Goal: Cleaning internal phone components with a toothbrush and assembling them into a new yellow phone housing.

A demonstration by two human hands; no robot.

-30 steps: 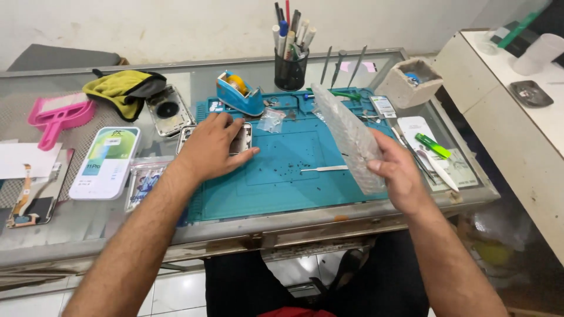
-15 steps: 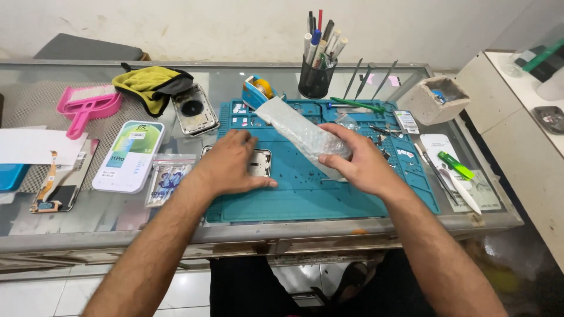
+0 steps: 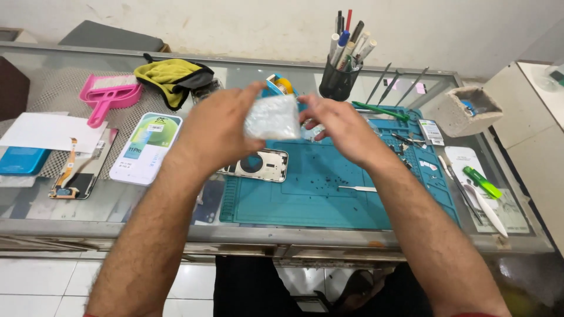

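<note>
Both my hands hold a small clear plastic bag (image 3: 272, 117) raised above the bench. My left hand (image 3: 220, 132) closes on its left edge, thumb on top and fingers behind; my right hand (image 3: 336, 126) pinches its right edge. The bag is crumpled and blurred, so its contents cannot be made out.

Directly below the bag lies a teal work mat (image 3: 329, 194), speckled with tiny dark specks. On the mat's left edge, just beneath my left wrist, rests a pale phone housing (image 3: 258, 165) with a round opening. A thin metal tool (image 3: 357, 188) lies flat on the mat, apart from my hands.

Behind my hands stand a blue tape dispenser (image 3: 281, 85), partly hidden, and a black pen holder (image 3: 339, 82) full of pens. To the left on the glass table (image 3: 53, 205) lie a white phone box (image 3: 145, 147), a pink brush (image 3: 108, 97) and a yellow cloth (image 3: 170, 76). To the right lies a green marker (image 3: 482, 182).
</note>
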